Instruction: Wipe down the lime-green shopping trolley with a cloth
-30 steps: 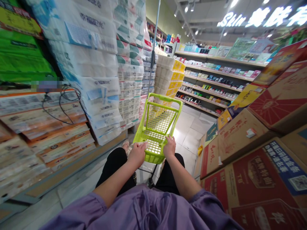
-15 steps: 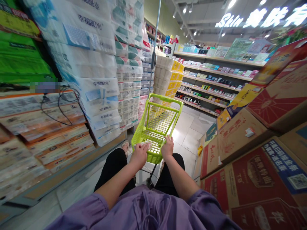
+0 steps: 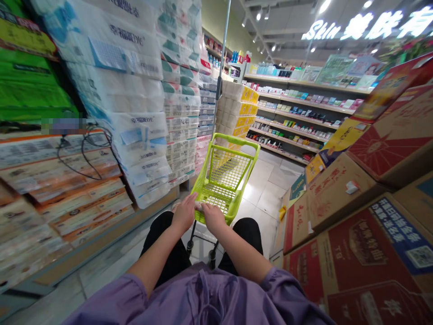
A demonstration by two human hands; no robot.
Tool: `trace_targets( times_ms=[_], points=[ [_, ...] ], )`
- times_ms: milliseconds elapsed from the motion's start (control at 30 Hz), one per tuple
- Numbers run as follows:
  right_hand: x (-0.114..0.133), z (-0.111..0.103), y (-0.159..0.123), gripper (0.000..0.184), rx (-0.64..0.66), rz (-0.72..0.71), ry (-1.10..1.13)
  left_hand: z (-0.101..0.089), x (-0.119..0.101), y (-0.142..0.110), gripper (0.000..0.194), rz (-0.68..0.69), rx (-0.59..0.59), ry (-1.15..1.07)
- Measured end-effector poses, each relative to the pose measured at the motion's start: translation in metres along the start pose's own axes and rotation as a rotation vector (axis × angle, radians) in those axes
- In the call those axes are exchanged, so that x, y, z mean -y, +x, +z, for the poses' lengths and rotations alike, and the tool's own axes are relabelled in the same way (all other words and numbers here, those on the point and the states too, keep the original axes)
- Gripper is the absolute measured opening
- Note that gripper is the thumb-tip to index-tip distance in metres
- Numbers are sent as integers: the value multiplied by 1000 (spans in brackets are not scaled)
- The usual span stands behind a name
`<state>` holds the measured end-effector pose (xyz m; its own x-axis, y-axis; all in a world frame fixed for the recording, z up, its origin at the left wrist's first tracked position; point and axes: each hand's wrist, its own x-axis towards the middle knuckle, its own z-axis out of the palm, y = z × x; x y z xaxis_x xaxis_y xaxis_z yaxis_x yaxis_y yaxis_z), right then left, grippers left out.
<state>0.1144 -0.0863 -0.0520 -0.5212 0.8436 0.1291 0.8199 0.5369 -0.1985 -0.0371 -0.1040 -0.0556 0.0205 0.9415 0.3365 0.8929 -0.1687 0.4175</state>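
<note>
A lime-green shopping cart (image 3: pixel 235 174) with a mesh basket stands in front of my knees. My left hand (image 3: pixel 183 213) is closed on the basket's near left edge, its fingertips on the rim. Close beside it, my right hand (image 3: pixel 212 217) reaches over to the same near left corner with bent fingers. A small whitish crumpled wipe (image 3: pixel 198 206) shows under the right fingertips, between the two hands. The right fingers press it against the green plastic. Most of the wipe is hidden by the hand.
Stacked tissue packs (image 3: pixel 138 117) rise on the left. Cardboard cartons (image 3: pixel 341 189) are piled on the right. Shelves of small boxed goods (image 3: pixel 304 97) stand at the back beyond the tiled floor (image 3: pixel 259 189). A metal pole (image 3: pixel 222 49) stands behind the cart.
My right hand has left the basket's right side and moved left onto the wipe. My left hand has shifted left to the rim. The cart has turned and moved slightly right.
</note>
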Motion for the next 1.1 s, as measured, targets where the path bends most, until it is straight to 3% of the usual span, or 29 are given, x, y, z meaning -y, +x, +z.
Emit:
trace_targets(
  times_ms=[100,300,400,500,567,667,800,867,967,1100],
  points=[
    [-14,6,-8,48,-85,-114,-42,3,5,-4,62,38,159,89],
    [-60,13,-38,50,-121,-324,-118,11,6,-14,68,158,154,118],
    [-85,14,-59,48,-236,-420,-138,12,6,-13,67,163,166,111],
    [-96,14,-75,42,-372,-480,-94,15,6,-12,65,161,168,125],
    [-92,13,-76,31,-435,-463,-1,17,6,-11,64,167,152,144],
    [-76,10,-64,19,-488,-329,172,21,6,-12,64,185,126,189],
    [-50,11,-34,30,-511,-118,199,23,3,-11,65,201,77,289],
    [-38,13,-22,40,-442,-75,119,23,0,-9,64,191,56,346],
    [-26,15,-13,40,-279,-52,-50,24,-2,-4,62,172,62,419],
    [-35,15,-15,44,-169,-106,-227,29,-2,3,61,149,67,438]
  ],
)
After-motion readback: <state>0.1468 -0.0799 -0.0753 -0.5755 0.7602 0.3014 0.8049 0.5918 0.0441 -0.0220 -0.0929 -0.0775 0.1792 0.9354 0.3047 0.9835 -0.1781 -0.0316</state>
